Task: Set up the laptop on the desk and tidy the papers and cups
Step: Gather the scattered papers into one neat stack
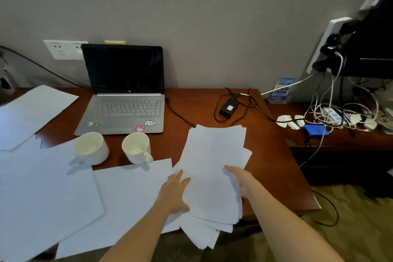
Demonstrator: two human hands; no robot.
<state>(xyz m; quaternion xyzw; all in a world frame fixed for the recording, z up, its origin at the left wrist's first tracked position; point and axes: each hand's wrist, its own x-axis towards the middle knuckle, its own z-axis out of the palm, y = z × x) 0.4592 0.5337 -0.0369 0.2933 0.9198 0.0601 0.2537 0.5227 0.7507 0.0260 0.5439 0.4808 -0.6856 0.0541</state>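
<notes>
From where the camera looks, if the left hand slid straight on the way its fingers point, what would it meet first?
Probably the handled cup, though depth is unclear. The left hand, holding the paper stack, points up and slightly rightward.

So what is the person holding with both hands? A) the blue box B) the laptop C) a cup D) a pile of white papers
D: the left hand and the right hand each hold a side of the pile of white papers, while both cups and the open laptop stand untouched on the desk.
</notes>
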